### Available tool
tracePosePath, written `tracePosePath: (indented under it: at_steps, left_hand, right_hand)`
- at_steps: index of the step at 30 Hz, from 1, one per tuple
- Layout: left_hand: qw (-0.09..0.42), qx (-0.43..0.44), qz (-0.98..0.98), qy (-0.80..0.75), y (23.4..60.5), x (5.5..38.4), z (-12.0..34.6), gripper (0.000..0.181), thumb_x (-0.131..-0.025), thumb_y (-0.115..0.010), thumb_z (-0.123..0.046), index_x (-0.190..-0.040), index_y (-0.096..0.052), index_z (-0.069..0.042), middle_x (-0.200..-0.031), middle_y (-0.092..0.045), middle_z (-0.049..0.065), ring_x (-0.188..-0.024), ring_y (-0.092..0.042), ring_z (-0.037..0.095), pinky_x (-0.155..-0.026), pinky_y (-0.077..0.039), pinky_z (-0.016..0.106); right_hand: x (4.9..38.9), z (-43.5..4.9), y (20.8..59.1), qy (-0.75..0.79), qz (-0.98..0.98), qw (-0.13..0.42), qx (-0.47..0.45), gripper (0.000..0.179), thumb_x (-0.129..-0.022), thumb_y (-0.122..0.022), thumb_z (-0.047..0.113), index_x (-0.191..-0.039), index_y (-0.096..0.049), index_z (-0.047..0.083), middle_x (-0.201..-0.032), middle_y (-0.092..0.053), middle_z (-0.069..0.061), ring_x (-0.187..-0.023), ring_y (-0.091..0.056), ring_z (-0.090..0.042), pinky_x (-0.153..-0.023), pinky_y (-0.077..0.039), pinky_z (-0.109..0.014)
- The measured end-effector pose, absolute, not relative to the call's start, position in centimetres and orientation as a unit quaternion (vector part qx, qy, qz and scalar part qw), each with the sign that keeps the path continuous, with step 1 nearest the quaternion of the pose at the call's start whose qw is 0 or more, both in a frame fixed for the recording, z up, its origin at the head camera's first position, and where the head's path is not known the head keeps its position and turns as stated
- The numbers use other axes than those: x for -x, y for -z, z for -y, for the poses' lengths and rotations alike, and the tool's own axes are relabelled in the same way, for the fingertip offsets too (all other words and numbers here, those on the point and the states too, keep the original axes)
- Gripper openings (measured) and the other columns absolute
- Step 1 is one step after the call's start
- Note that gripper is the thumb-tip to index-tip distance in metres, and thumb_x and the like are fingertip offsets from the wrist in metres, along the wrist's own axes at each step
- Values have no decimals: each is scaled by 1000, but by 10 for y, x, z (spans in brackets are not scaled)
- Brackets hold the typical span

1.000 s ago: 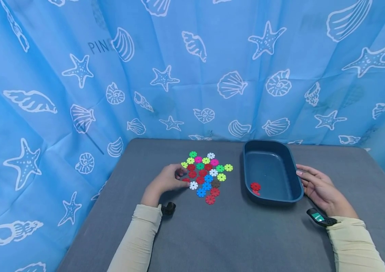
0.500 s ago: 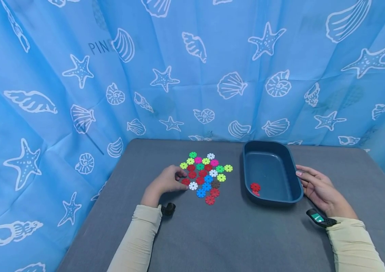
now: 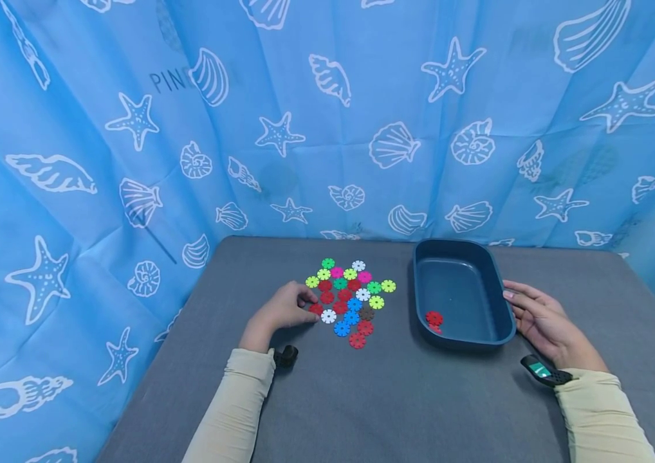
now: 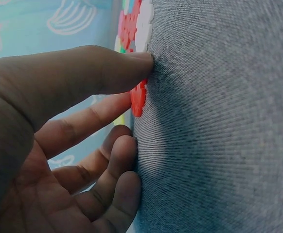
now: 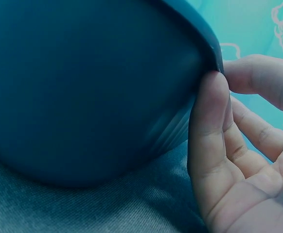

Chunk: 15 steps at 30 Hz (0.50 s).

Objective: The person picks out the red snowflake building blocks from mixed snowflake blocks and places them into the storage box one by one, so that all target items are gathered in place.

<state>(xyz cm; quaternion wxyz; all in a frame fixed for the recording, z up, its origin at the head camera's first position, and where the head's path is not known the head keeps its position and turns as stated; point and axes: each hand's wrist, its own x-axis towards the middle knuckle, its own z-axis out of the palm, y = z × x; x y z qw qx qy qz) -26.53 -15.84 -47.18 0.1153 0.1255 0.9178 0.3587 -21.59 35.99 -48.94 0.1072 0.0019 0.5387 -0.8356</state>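
Flat notched snowflake discs of several colours lie clustered on the grey table, left of a dark blue tub (image 3: 459,342). My left hand (image 3: 282,307) is at the cluster's left edge, its thumb and index finger at either side of a red snowflake disc (image 3: 316,309). That disc (image 4: 138,101) lies against the cloth, partly behind the thumb in the left wrist view. Just beside it is a white disc (image 3: 329,316). My right hand (image 3: 549,323) pinches the tub's right rim, with thumb and finger meeting at the edge (image 5: 214,58) in the right wrist view.
Red discs (image 3: 434,319) sit in the tub's near left corner. Blue discs (image 3: 341,328), a brown disc (image 3: 367,312) and more red discs (image 3: 358,340) form the cluster's near side. A blue seashell curtain (image 3: 327,128) hangs behind the grey-covered table (image 3: 408,399).
My left fingers have shifted slightly left and down, so the red disc and a yellow disc at the left edge show more fully. The right hand and tub hold still.
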Motion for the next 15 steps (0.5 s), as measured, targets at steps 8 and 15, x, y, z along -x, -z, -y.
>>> tracePosePath:
  at_steps: [8, 15]
  left_hand:
    - [111, -132, -919, -354, 475, 267, 159, 23, -87, -89, -15, -106, -77, -9, -109, -66, 5, -97, -58, 21, -90, -55, 41]
    - [113, -131, -918, -358, 476, 267, 160, 21, -87, -88, -15, -105, -78, -10, -109, -66, 5, -96, -58, 21, -89, -56, 41]
  right_hand:
    - [216, -360, 489, 835, -540, 109, -4, 27, -110, -55, 9, -123, -74, 22, -112, -79, 3, -98, -77, -11, -79, -64, -30]
    - [216, -360, 489, 833, -543, 108, -3, 27, -110, -55, 9, -122, -74, 23, -112, -79, 4, -97, -77, -11, -78, -64, -31]
